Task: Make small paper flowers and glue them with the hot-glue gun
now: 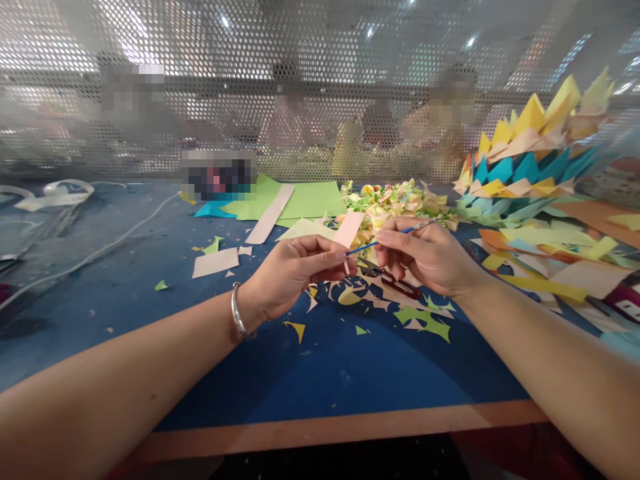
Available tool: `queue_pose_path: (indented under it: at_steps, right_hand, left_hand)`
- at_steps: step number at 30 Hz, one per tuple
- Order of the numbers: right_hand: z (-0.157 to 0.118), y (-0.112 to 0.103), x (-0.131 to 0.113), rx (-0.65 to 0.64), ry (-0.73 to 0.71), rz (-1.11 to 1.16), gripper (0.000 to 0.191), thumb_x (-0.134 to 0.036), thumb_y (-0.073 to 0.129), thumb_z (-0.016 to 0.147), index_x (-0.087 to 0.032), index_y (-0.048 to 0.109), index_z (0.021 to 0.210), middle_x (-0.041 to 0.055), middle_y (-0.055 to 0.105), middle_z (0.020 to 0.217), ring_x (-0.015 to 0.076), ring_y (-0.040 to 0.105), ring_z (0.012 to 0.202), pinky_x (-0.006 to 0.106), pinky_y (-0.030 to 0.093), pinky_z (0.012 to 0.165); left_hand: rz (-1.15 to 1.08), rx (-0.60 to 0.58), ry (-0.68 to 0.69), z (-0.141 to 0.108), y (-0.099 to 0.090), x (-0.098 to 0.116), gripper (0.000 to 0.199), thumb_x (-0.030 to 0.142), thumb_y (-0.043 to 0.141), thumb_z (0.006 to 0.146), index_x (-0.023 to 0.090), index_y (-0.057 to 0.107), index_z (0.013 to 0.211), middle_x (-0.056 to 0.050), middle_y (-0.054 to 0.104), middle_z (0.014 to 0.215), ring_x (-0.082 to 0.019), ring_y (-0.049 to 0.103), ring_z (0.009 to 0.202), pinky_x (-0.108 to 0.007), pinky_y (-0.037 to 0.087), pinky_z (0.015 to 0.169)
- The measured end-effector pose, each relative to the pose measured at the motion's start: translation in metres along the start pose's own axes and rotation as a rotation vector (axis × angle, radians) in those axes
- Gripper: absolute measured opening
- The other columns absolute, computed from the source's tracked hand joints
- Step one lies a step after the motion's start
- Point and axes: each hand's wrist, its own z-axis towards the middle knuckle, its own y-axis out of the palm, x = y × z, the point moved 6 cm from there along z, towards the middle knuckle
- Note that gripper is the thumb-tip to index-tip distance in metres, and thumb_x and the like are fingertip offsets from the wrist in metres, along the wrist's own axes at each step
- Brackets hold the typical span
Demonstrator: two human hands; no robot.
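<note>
My right hand [427,257] is closed in a pinch on a thin blue stick [364,247], perhaps a pen refill, whose other end sticks out above the fingers. The stick slants down to the fingertips of my left hand [307,267]. That hand pinches a small pale strip of paper [346,266] at the stick's tip; most of the strip is hidden. A silver bangle [238,312] circles my left wrist. Beneath my right hand lie scissors with dark red handles [400,285], partly covered by the fingers. Behind both hands rests a pink paper strip [349,229].
A heap of small curled paper pieces [400,200] lies behind my hands. Stacked pointed paper pieces [525,160] rise at right, above loose strips [555,280]. Green sheets [310,200] lie at the back, before a perforated metal screen [320,40]. A white cable [100,250] crosses the left.
</note>
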Motion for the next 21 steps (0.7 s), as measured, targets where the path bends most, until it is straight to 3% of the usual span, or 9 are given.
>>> queue_pose_path:
  at_steps: [5,21]
  right_hand:
    - [-0.0005,-0.0007,0.0002,0.001,-0.002,-0.016,0.025,-0.034,0.070,0.089,-0.016,0.066,0.072,-0.0005,0.068,0.066,0.0049,0.057,0.042,0.014,0.043,0.040]
    - [-0.0011,0.0002,0.0014,-0.014,0.018,-0.030,0.024,-0.035,0.071,0.089,-0.017,0.066,0.074,-0.0001,0.069,0.065,0.0054,0.057,0.041,0.015,0.041,0.038]
  left_hand:
    - [0.033,0.014,0.055,0.0005,-0.0025,0.0004,0.010,0.016,0.078,0.077,0.013,0.069,0.080,-0.003,0.075,0.077,-0.012,0.071,0.074,-0.023,0.052,0.072]
    - [0.046,0.051,0.013,-0.0015,-0.0014,-0.0003,0.012,0.010,0.077,0.075,0.012,0.070,0.085,-0.002,0.076,0.079,-0.013,0.073,0.079,-0.023,0.054,0.075]
